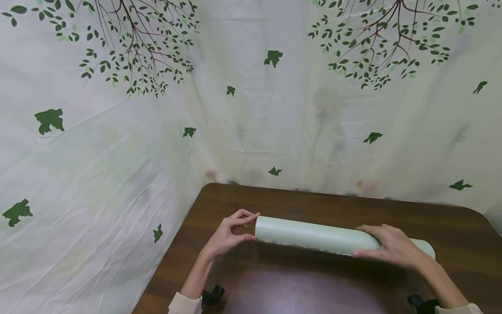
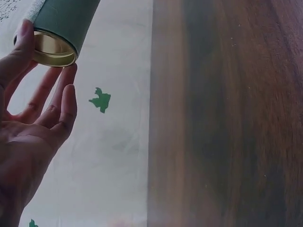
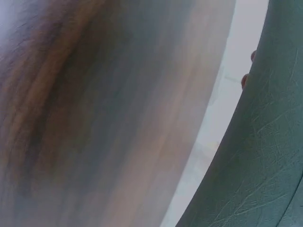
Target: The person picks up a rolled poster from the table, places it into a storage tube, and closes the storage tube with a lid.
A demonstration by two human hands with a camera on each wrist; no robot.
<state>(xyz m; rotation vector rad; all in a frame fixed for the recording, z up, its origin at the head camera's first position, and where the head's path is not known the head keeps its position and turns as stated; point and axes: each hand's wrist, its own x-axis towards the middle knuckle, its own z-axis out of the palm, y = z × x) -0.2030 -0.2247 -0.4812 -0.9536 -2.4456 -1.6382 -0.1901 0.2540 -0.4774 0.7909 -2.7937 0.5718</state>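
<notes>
A long tube [image 1: 310,234], pale green in the head view, lies nearly level across the front of me, over the table. My left hand [image 1: 231,233] holds its left end, thumb at the near edge and fingertips at the far edge. In the left wrist view this end of the tube [image 2: 64,19] shows a gold-coloured metal rim around a recessed inside. My right hand [image 1: 392,246] grips round the tube close to its right end. Up close in the right wrist view, the green surface has fine creases and a dark line, with two fingertips [image 3: 245,81] showing past its edge.
A dark brown wooden table [image 1: 282,198] with rounded corners spreads beneath the tube. Behind and to the left hangs a pale cloth [image 1: 251,126] printed with green leaves and branches. Black straps [image 1: 213,295] sit at both wrists.
</notes>
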